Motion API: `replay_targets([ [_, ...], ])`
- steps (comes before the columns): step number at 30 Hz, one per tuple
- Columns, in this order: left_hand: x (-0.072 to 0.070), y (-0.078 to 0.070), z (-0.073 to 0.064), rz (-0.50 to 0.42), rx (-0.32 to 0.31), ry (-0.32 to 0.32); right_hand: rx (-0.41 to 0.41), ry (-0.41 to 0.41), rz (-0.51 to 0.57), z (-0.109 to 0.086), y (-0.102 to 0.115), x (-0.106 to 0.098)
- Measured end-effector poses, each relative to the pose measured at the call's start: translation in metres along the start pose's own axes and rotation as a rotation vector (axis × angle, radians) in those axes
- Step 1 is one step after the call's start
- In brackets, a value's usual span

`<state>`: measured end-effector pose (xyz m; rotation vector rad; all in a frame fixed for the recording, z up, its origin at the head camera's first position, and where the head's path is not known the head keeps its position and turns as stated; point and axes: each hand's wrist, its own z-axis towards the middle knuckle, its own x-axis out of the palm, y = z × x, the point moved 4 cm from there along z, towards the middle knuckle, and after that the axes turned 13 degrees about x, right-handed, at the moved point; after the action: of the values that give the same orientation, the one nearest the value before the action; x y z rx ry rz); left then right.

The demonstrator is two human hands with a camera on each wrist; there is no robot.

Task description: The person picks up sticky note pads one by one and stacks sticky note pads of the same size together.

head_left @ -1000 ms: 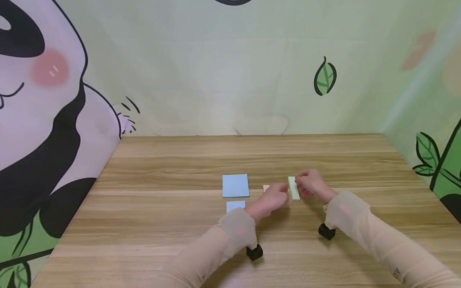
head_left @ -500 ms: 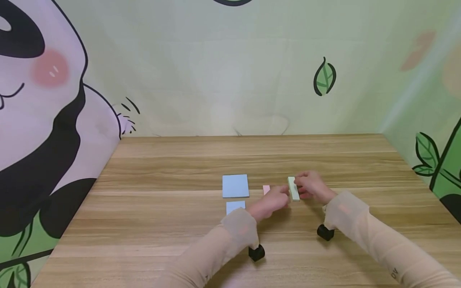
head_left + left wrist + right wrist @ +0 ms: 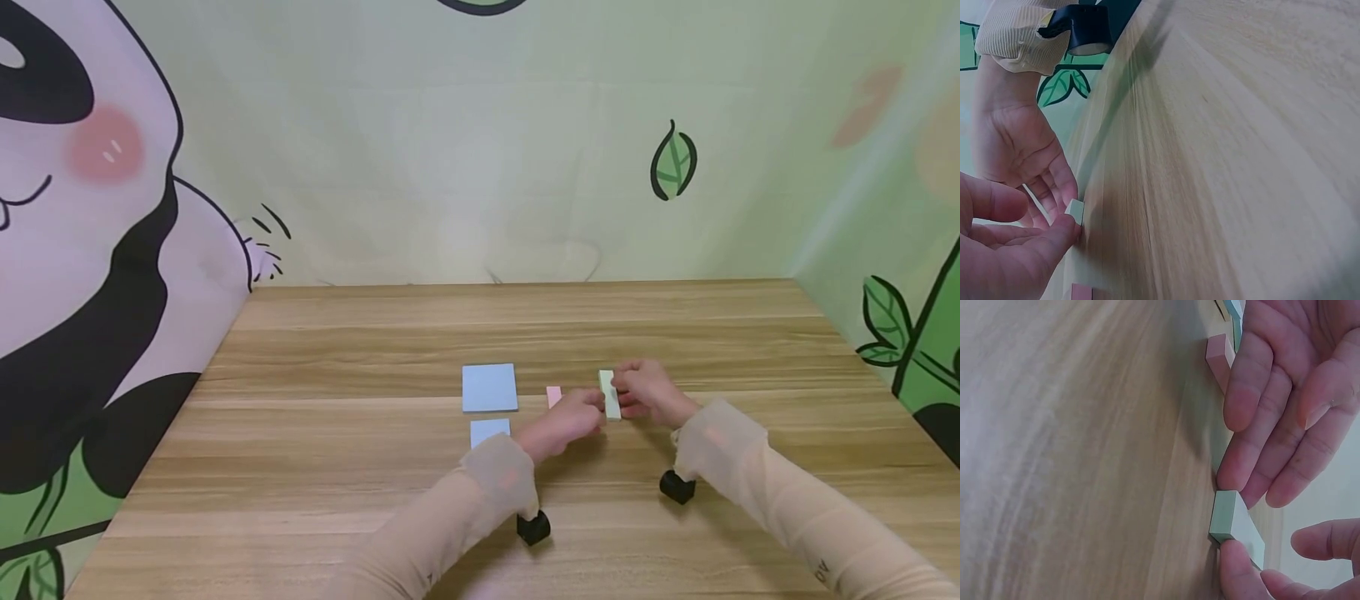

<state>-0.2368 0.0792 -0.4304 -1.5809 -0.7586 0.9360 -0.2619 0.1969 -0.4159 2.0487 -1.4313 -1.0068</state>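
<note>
A pale green strip-shaped block point(image 3: 610, 394), perhaps a sticky-note pad, lies on the wooden table between both hands. The fingertips of my left hand point(image 3: 567, 418) touch its left side. From the right, fingers of my right hand point(image 3: 648, 392) meet the opposite side. In the right wrist view both hands have a finger against the green block point(image 3: 1225, 514), with the thumbs apart from it. The left wrist view shows only a short end of this block point(image 3: 1075, 211). Left of it lies a pink strip point(image 3: 554, 395), partly covered by my left hand.
A light blue square point(image 3: 489, 387) rests on the table point(image 3: 337, 467) to the left. Closer to me is a smaller blue piece point(image 3: 489, 431), partly hidden by the left sleeve. A printed cloth wall point(image 3: 450, 167) stands behind the table's far edge.
My left hand has shifted very slightly to the right, and more of the pink strip shows. The green block stays nearly in place, with both hands still at its sides.
</note>
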Motion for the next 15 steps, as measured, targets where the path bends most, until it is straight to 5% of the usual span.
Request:
replay_targets([
  [15, 0.002, -0.002, -0.012, 0.032, -0.004, 0.038, 0.012, 0.012, -0.031, -0.004, -0.008, 0.003],
])
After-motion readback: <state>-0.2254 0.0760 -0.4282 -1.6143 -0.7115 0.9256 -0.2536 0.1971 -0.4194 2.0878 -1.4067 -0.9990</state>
